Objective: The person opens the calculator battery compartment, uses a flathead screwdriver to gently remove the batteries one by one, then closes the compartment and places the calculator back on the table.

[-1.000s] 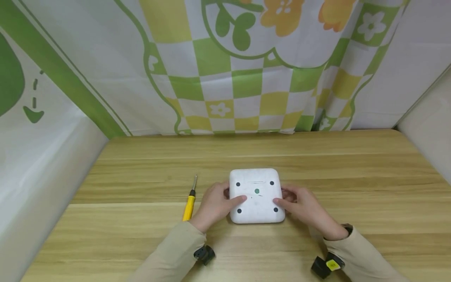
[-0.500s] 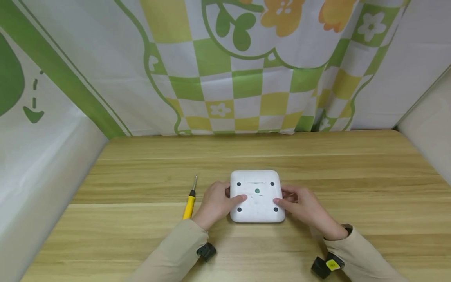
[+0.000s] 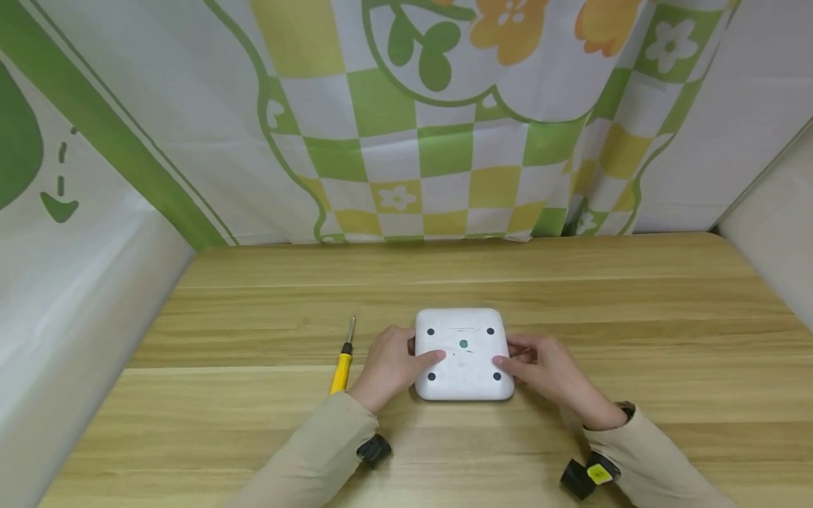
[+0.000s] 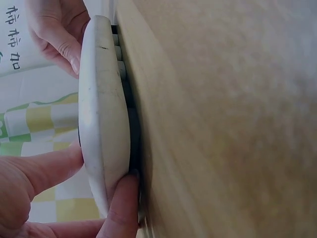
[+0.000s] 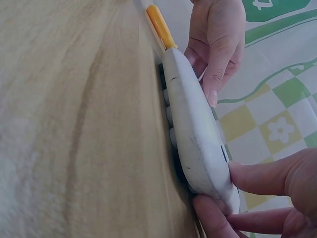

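A white, square calculator (image 3: pixel 465 363) lies keys-down between my hands, its back with dark round feet and a green dot facing up. My left hand (image 3: pixel 392 367) grips its left side, thumb on the back and fingers curled under the edge. On the opposite side my right hand (image 3: pixel 552 370) holds it the same way. Grey and dark keys (image 4: pixel 121 69) show along its underside in the left wrist view, close over the table. From the right wrist, the near edge of the calculator (image 5: pixel 193 134) shows small dark marks.
A screwdriver (image 3: pixel 341 367) with a yellow handle lies left of the left hand, tip pointing away. The wooden table (image 3: pixel 603 303) ends at a patterned curtain (image 3: pixel 444 148) behind. Each wrist wears a small black camera.
The calculator's far edge has come slightly lower in view and its near edge a touch higher, a small tilt. Both hands keep their grip, and the left forearm has shifted slightly.
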Motion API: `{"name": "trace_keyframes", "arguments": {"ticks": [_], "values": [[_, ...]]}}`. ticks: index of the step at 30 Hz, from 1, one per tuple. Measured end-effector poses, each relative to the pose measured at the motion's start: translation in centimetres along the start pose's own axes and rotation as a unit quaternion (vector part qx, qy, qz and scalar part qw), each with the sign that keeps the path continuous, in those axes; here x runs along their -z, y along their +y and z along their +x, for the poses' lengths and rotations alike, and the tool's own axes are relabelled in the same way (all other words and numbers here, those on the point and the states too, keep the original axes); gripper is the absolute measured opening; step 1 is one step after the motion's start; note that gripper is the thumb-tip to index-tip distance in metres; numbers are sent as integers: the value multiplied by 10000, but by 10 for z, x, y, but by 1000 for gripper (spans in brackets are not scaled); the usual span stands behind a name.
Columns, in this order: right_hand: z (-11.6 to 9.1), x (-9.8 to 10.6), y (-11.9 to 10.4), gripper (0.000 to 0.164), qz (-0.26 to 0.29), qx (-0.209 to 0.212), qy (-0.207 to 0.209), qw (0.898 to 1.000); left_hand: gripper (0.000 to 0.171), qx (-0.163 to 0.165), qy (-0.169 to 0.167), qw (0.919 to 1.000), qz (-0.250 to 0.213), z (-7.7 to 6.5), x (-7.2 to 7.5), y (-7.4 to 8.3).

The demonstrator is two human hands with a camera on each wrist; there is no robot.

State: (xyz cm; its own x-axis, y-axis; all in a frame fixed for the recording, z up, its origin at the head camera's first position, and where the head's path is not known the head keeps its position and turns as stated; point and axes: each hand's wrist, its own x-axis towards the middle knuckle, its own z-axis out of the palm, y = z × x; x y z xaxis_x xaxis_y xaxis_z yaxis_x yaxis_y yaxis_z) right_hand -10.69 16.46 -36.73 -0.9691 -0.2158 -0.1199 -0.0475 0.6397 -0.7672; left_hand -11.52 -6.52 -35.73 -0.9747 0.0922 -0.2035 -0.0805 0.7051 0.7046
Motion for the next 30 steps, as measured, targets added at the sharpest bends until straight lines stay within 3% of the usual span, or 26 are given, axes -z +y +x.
{"name": "trace_keyframes", "arguments": {"ticks": [19,22,25,30], "values": [[3,1,-1,47,-207,-106,-57,9997,27,-43,63,10000,-29,1,0,1],[4,2,-3,48,-256,-148,-97,9995,36,-200,79,9997,134,0,-1,2],[5,3,-5,51,-349,-86,-68,9993,56,-371,78,9978,537,-2,-1,4],[5,4,-6,50,-512,474,72,9975,76,-528,-23,9925,1104,-4,-1,9]]}}
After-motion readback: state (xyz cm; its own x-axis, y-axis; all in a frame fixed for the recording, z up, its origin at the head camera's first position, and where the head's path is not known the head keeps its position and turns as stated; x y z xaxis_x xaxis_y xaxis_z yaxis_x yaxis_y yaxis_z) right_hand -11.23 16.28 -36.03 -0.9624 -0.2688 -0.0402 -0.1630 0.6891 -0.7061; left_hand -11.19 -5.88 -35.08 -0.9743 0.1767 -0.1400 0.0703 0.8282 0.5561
